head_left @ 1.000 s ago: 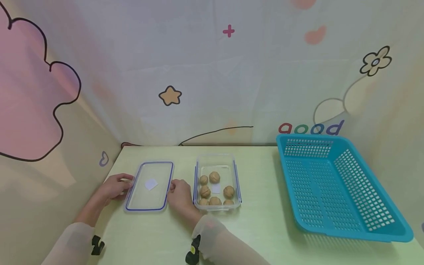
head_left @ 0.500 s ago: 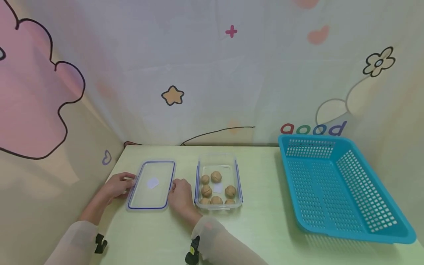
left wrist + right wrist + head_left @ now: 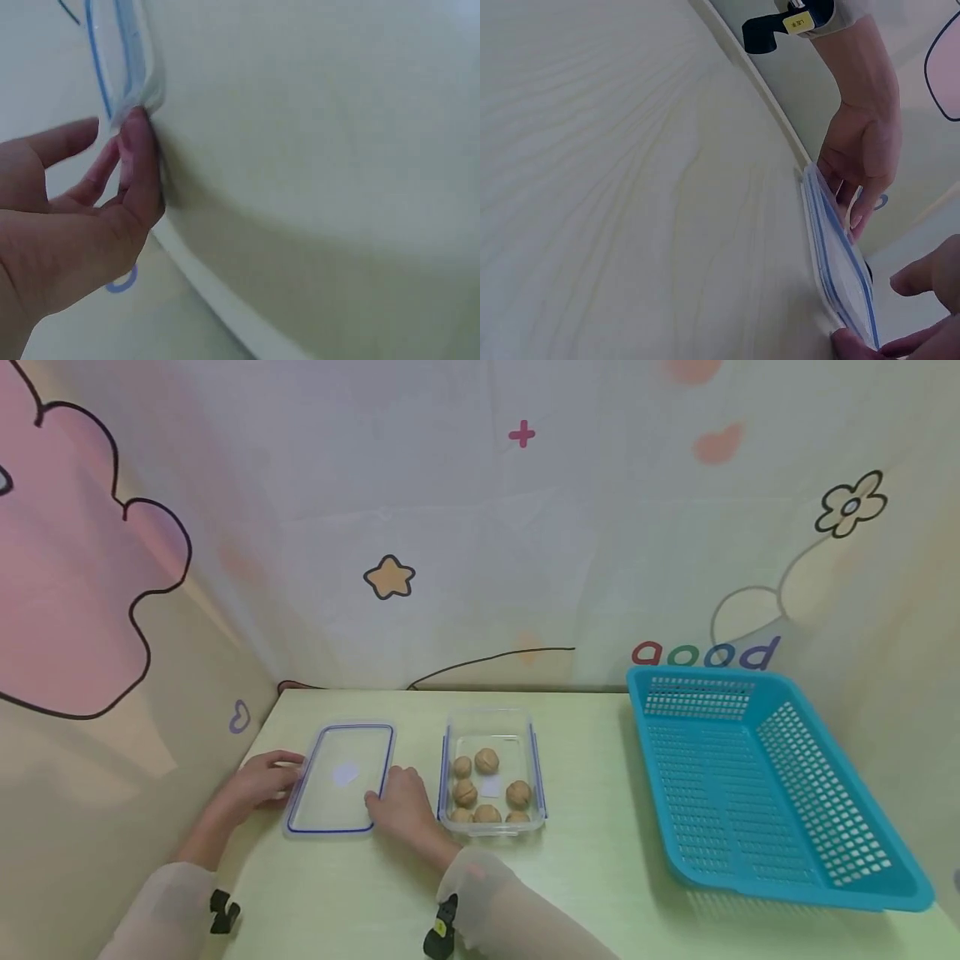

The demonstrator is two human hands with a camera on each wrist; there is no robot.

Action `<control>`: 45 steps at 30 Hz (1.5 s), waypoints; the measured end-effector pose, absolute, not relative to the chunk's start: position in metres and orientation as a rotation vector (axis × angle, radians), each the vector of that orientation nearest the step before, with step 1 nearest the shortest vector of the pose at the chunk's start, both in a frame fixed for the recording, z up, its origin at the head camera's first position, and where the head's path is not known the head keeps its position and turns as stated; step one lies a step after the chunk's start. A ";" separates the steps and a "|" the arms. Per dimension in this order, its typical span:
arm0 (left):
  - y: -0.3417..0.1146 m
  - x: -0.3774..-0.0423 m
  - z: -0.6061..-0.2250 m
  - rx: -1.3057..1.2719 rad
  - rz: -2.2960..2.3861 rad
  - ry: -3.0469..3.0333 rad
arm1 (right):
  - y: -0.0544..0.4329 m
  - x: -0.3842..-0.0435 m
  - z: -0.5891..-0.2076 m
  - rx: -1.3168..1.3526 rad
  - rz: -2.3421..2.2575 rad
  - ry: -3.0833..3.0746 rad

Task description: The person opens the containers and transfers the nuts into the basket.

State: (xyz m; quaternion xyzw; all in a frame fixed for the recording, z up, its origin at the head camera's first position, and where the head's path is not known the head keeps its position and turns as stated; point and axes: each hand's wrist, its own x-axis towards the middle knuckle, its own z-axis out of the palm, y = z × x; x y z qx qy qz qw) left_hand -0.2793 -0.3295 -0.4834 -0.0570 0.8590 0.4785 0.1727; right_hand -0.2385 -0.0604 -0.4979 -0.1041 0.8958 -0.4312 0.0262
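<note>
A clear rectangular lid (image 3: 324, 817) with a blue seal lies on the left of the table. My left hand (image 3: 264, 783) is at the lid's left edge, and in the left wrist view its bent fingertips touch the lid's corner while another digit stands apart. My right hand (image 3: 405, 803) is at the lid's right edge, its thumb spread out over the lid. In the right wrist view its fingers (image 3: 855, 346) touch the lid's near end, with the thumb clear of it. Right of that hand stands a clear box (image 3: 501, 829) holding several walnuts (image 3: 487, 762).
A blue perforated basket (image 3: 813, 893) occupies the right side of the table (image 3: 585, 860). White paper pieces show at the lid (image 3: 346, 773) and in the clear box. A printed cloth (image 3: 465, 527) hangs behind the table.
My right thumb has spread away from the fingers and now reaches over the lid's right edge. The left hand, lid and box stay in place; the view shifts slightly.
</note>
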 end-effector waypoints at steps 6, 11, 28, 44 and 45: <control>-0.331 -0.275 -0.460 -0.085 1.289 2.418 | -0.061 -0.223 -0.475 -0.396 -1.112 2.717; -0.313 -0.274 -0.436 0.033 1.213 2.506 | -0.055 -0.212 -0.455 -0.484 -1.024 2.742; -0.193 -0.255 -0.391 0.452 1.266 2.691 | 0.039 -0.217 -0.408 -0.908 -1.122 2.708; -0.126 -0.270 -0.438 0.313 1.434 2.602 | 0.122 -0.252 -0.441 -0.775 -1.241 2.903; -0.123 -0.273 -0.441 0.300 1.443 2.595 | 0.123 -0.254 -0.444 -0.765 -1.229 2.915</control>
